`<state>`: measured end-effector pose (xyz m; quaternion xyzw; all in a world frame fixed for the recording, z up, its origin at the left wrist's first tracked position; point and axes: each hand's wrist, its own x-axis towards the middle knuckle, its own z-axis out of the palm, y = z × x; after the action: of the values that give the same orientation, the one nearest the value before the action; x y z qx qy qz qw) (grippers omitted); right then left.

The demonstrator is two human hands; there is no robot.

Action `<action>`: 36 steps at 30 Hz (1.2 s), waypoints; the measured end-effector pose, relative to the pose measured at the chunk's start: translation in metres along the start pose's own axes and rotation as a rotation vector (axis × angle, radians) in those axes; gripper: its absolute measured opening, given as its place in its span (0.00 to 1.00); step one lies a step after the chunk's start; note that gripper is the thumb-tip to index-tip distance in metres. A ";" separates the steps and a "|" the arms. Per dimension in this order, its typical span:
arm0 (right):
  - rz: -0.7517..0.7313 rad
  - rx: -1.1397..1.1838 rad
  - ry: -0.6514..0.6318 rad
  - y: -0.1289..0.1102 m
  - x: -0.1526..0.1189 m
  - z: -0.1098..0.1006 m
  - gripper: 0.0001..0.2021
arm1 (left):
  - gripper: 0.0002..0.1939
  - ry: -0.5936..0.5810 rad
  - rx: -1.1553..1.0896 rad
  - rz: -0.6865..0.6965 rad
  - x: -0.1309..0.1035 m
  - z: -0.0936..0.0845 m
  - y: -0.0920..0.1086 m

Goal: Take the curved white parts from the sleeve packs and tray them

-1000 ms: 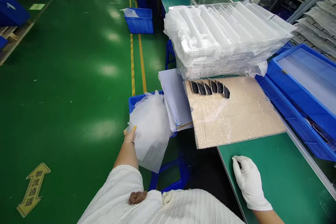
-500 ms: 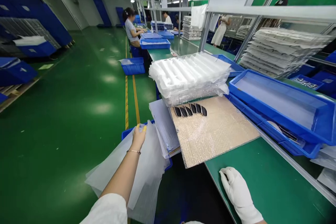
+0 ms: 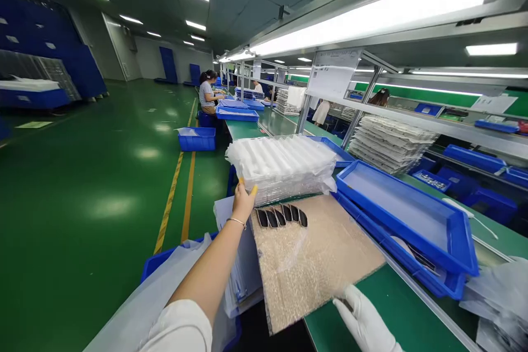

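My bare left hand (image 3: 244,202) reaches forward to the near left corner of a stack of trays wrapped in white film (image 3: 284,162). Its thumb and fingers are apart, and I cannot tell how firmly they touch the stack. A row of several dark lens-shaped pieces (image 3: 280,216) lies just right of that hand, on a tan board covered in clear bubble wrap (image 3: 313,258). My right hand (image 3: 361,316), in a white glove, is at the board's near edge. Its thumb and fingers are apart with nothing visible between them.
Translucent white sheets (image 3: 165,286) hang over a blue bin (image 3: 154,265) at left. Stacked blue trays (image 3: 406,212) stand on the right of the green bench (image 3: 330,327). Crumpled clear film (image 3: 501,302) lies at far right. Another person (image 3: 207,92) sits farther along the bench.
My left hand has let go of the white sheets and moved up to the wrapped stack. My right hand has moved to the board's near edge. The camera view has tilted up.
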<state>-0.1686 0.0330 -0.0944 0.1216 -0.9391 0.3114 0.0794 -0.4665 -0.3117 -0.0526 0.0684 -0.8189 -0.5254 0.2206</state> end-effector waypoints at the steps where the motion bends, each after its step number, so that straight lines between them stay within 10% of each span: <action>1: -0.069 -0.050 -0.019 -0.010 0.023 -0.015 0.14 | 0.34 0.003 -0.005 0.009 -0.001 0.001 -0.002; 7: -0.451 -0.397 -0.117 -0.107 0.204 -0.061 0.15 | 0.32 0.057 -0.028 0.045 -0.006 0.010 -0.011; 14: -0.423 -0.823 -0.116 -0.179 0.345 -0.006 0.32 | 0.32 0.097 -0.029 0.077 -0.006 0.016 -0.019; 36: -0.592 -0.996 -0.323 -0.190 0.369 0.039 0.29 | 0.25 0.124 0.006 0.105 -0.013 0.027 -0.030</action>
<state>-0.4719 -0.2045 0.0651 0.3719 -0.8984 -0.2238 0.0664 -0.4701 -0.2973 -0.0923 0.0584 -0.8077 -0.5053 0.2982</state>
